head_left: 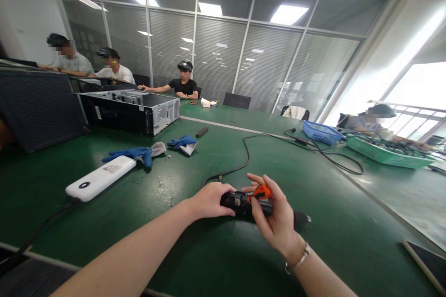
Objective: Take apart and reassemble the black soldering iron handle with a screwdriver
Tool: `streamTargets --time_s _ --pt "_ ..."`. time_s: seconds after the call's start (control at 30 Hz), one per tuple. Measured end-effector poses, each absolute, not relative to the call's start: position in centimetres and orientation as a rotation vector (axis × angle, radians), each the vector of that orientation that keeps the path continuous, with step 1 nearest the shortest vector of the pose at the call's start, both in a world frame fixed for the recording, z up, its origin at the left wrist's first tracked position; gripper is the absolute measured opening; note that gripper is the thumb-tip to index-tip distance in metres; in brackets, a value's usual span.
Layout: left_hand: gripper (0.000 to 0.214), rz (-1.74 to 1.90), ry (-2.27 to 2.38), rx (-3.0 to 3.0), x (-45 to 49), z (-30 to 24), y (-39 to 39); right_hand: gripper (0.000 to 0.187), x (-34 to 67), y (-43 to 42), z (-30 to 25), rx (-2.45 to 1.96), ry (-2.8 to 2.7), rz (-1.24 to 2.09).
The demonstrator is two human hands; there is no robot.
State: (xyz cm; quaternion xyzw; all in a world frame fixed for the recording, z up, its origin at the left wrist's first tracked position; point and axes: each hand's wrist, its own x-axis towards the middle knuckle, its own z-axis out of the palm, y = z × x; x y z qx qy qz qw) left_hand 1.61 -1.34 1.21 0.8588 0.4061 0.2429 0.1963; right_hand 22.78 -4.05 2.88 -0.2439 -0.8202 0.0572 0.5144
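Left hand [212,198] clamped round one end of the black tool [238,201], toward the table's [216,260] near edge. Right hand [278,216] pinching the orange piece [264,191] over it; contact hidden. I'd brace the tool, keep pressure light, avoid twisting.

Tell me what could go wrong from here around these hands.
The orange piece could slip if the right hand, which appears to pinch it, loosens. The black cable lies loose beyond the left hand and the black tool, so a reaching arm might snag it. Both hands are bare, so the metal tip jutting past the right hand might scratch skin.
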Motion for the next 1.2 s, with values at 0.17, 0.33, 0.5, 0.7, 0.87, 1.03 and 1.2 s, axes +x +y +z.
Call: streamTargets --time_s 0.17,0.33,0.5,0.7,0.87,1.03,1.2 --pt "0.057 0.689 1.156 2.402 1.6 0.7 -1.1 0.066 23.1 -3.1 3.0 -0.632 -1.862 -0.060" --pt "0.057 0.695 1.159 2.395 1.7 0.7 -1.1 0.066 23.6 -2.1 2.5 -0.591 -1.609 0.020" --pt "0.058 0.700 1.156 2.401 1.6 0.6 -1.0 0.060 23.3 -1.7 2.2 -0.680 -1.644 0.065" --pt "0.060 0.704 1.159 2.403 1.6 0.4 -1.0 0.062 23.1 -2.1 2.3 -0.658 -1.639 0.132" --pt "0.059 0.701 1.167 2.404 1.6 0.4 -1.0 0.061 23.2 -2.3 2.6 -0.710 -1.640 0.089" --pt "0.060 0.707 1.165 2.403 1.6 0.2 -0.9 0.064 23.3 -2.3 3.0 -0.776 -1.642 0.060" --pt "0.059 0.714 1.173 2.405 1.6 0.0 -0.9 0.061 23.1 -2.3 3.2 -0.823 -1.734 0.180"
